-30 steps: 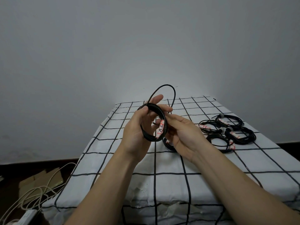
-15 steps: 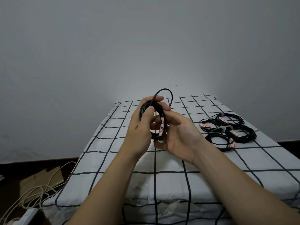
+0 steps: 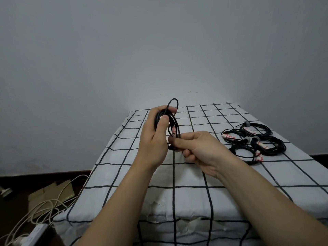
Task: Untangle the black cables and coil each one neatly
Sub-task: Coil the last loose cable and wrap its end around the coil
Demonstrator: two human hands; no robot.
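Left grip (image 3: 154, 139): wrapped round the coil (image 3: 156, 119), fingers curled over its 12 o'clock rim, thumb pressed across the strands.
Right grip (image 3: 200, 150): thumb and forefinger pinch the same coil at its 6 o'clock edge; the other fingers are curled beneath.

Head view, contents:
- Coil: black, several turns, held upright and nearly edge-on between both grips, over the surface (image 3: 195, 174), a little left of frame centre.
- Loop (image 3: 173, 100): one loose turn standing out at 12 o'clock, above the left fingers.
- Tag (image 3: 173, 130): white and red, on the strands between the two grips.
- Laid coils (image 3: 255, 140): four, black, flat on the surface at 3 o'clock from the grips, clustered, some overlapping. Each bears a white-and-red tag; two show a grey wrap (image 3: 246, 124).
- Surface: covered in white cloth with a black grid.
- Floor, 8 o'clock of the frame: white cords (image 3: 35, 210), cardboard (image 3: 51, 194), power strip (image 3: 37, 231).
- Wall (image 3: 159, 50): plain grey, 12 o'clock.
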